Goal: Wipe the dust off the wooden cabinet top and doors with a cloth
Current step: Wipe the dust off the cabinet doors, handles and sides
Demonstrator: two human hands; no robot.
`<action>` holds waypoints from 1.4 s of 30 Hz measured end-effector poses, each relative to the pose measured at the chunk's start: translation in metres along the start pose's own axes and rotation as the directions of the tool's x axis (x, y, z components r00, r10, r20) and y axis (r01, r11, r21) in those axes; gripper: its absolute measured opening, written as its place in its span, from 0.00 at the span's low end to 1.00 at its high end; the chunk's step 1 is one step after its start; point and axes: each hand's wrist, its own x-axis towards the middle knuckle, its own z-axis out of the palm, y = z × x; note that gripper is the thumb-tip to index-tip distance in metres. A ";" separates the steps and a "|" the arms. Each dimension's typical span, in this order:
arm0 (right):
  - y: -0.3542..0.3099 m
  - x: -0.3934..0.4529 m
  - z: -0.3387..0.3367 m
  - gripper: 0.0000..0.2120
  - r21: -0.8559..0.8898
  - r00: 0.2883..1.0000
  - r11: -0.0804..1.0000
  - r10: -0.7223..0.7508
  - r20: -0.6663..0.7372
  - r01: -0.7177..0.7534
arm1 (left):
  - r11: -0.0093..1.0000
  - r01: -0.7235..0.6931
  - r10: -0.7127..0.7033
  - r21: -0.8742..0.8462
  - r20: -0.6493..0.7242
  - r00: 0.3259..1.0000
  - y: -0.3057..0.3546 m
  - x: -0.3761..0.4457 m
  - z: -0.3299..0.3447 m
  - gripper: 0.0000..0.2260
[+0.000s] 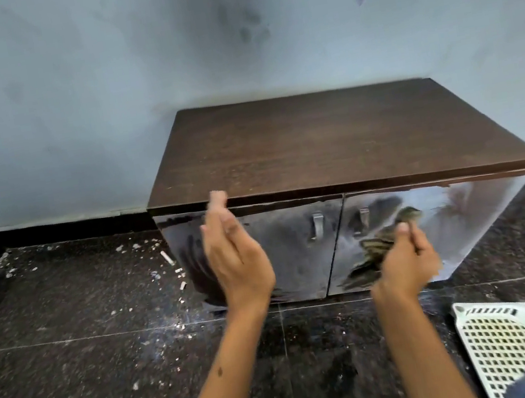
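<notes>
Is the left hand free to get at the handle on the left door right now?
Probably yes: the left hand is open, holds nothing, and hovers before the left door; nothing lies between it and the handle.

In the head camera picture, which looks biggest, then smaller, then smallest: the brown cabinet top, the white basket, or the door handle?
1. Dark brown wooden cabinet top
2. White plastic lattice basket, partly cut off and nearer the camera
3. Small silver metal door handle

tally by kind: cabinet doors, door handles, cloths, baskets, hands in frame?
Cabinet doors: 2, left door and right door
Door handles: 2, left handle and right handle
Cloth: 1
White basket: 1
Hands: 2, left hand and right hand
Total: 8
</notes>
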 end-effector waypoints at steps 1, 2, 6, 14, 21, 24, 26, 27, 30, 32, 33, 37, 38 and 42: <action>-0.004 0.016 -0.007 0.14 0.020 0.999 1.000 0.015 -0.047 -0.014 | 0.998 0.021 -0.015 -0.059 0.094 0.995 0.004 -0.013 0.011 0.29; -0.007 0.027 -0.013 0.14 0.000 0.998 1.000 -0.007 -0.063 0.007 | 0.991 0.081 -0.055 -0.111 0.215 0.975 0.006 -0.025 0.024 0.32; -0.002 0.032 -0.028 0.14 -0.191 0.984 0.965 -0.174 0.043 0.179 | 0.921 0.389 -0.293 -0.029 0.608 0.738 -0.001 -0.058 0.068 0.34; 0.038 0.015 -0.023 0.11 -0.306 0.725 0.688 -0.469 0.505 0.658 | 0.740 0.673 -0.536 0.013 0.617 0.577 -0.028 -0.061 0.115 0.29; 0.063 0.029 -0.029 0.11 -0.309 0.720 0.693 -0.436 0.540 0.651 | 0.708 0.702 -0.513 -0.075 0.628 0.585 -0.035 -0.062 0.130 0.27; 0.060 0.027 -0.028 0.11 -0.304 0.715 0.686 -0.454 0.531 0.661 | 0.696 0.712 -0.508 -0.093 0.637 0.580 -0.036 -0.062 0.132 0.26; 0.056 0.028 -0.023 0.12 -0.296 0.674 0.640 -0.490 0.554 0.709 | 0.671 0.733 -0.517 -0.112 0.638 0.571 -0.036 -0.061 0.133 0.26; 0.055 0.030 -0.021 0.12 -0.294 0.646 0.607 -0.510 0.568 0.738 | 0.664 0.738 -0.515 -0.122 0.641 0.569 -0.036 -0.060 0.133 0.26; 0.063 0.033 -0.024 0.12 -0.309 0.666 0.623 -0.490 0.562 0.719 | 0.653 0.744 -0.494 -0.142 0.664 0.561 -0.035 -0.060 0.134 0.24; 0.070 0.031 -0.033 0.11 -0.310 0.706 0.676 -0.446 0.550 0.668 | 0.668 0.731 -0.478 -0.140 0.672 0.566 -0.038 -0.060 0.135 0.27; 0.070 0.030 -0.035 0.11 -0.308 0.710 0.684 -0.439 0.550 0.662 | 0.671 0.728 -0.474 -0.138 0.676 0.565 -0.038 -0.060 0.135 0.27; 0.060 0.037 -0.022 0.12 -0.294 0.634 0.599 -0.498 0.592 0.744 | 0.628 0.761 -0.491 -0.162 0.676 0.549 -0.035 -0.059 0.136 0.26; 0.060 0.039 -0.021 0.13 -0.297 0.625 0.587 -0.498 0.601 0.753 | 0.624 0.764 -0.492 -0.166 0.676 0.548 -0.035 -0.059 0.135 0.26; 0.066 0.035 -0.036 0.11 -0.329 0.680 0.645 -0.422 0.600 0.690 | 0.652 0.744 -0.468 -0.148 0.693 0.549 -0.036 -0.059 0.134 0.27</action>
